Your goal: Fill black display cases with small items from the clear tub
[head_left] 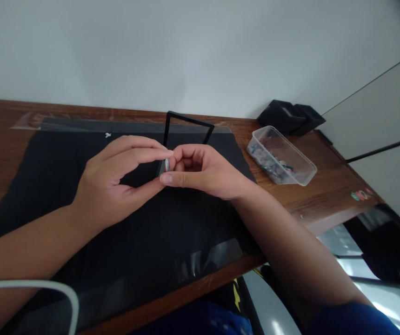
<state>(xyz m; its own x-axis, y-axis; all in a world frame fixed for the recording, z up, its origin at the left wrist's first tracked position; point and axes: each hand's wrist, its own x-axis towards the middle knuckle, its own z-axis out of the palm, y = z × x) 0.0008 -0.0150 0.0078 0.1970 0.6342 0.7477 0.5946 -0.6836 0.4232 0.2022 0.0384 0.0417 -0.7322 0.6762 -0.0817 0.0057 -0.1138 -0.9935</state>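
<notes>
My left hand point(111, 179) and my right hand point(209, 172) meet over the black mat. Between their fingertips is a small pale, shiny piece point(167, 165), mostly covered, so its kind does not show. The left fingers reach to it from above, with the left thumb beneath. Pinched from the right side, it sits against my right thumb and curled fingers. Just behind the hands stands a black rectangular frame point(190, 119), its lower part hidden by them. A small white, irregular piece point(108, 135) lies on the mat beyond my left hand.
A clear plastic box point(303, 177) holding many small coloured pieces stands to the right on the wooden table point(290, 197). Black boxes point(283, 116) sit behind it by the wall. The dark mat point(144, 256) spreads under my hands. A white cable point(63, 288) crosses at lower left.
</notes>
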